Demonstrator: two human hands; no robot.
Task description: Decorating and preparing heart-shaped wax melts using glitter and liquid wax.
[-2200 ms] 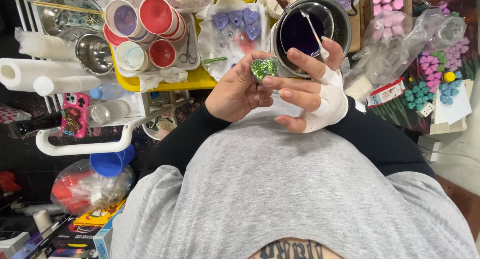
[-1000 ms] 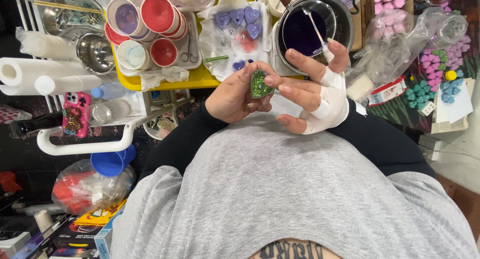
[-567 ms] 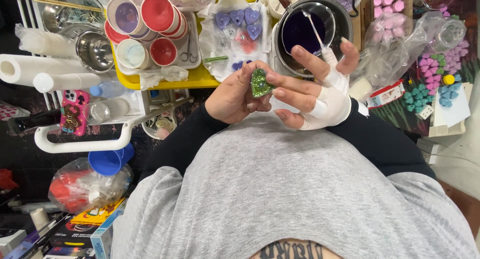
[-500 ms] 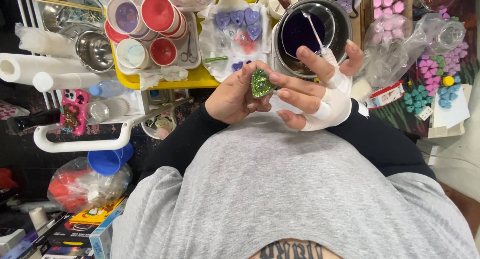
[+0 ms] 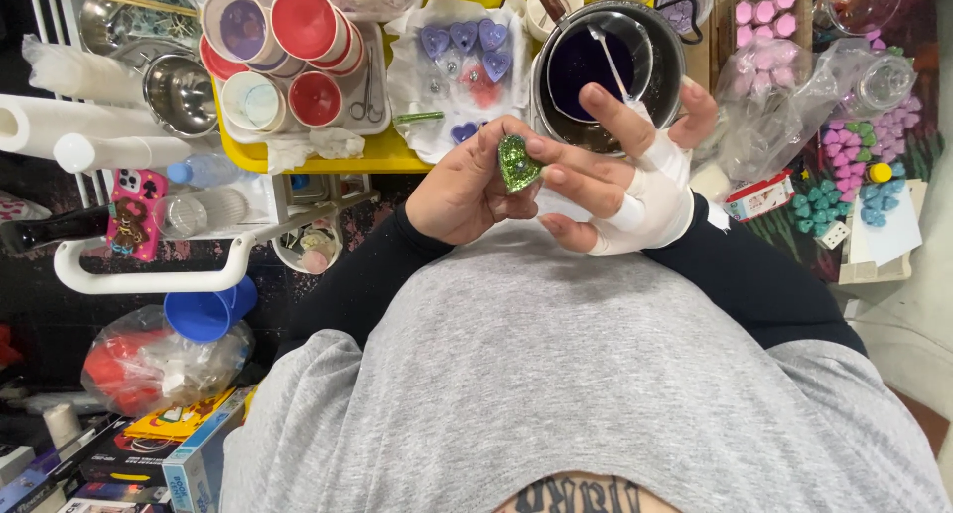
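A green glitter heart (image 5: 516, 162) is pinched between both my hands, just above my grey shirt. My left hand (image 5: 465, 186) grips it from the left with thumb and fingers. My right hand (image 5: 620, 171), wrapped in white bandage, touches its right edge with the middle fingertips; the index finger and thumb are spread over a metal pot (image 5: 675, 47) of dark purple liquid. The heart is turned edge-on, tilted.
A yellow tray (image 5: 387, 156) carries red and purple cups (image 5: 303, 22), scissors and a white cloth with purple hearts (image 5: 465, 39). A spoon (image 5: 608, 57) stands in the pot. Pink, purple and teal pieces (image 5: 816, 191) lie right. Paper roll, steel bowl and phone sit left.
The heart has been turned from face-up to edge-on between my fingers. My right hand's index finger and thumb spread wider. The view shifted slightly left.
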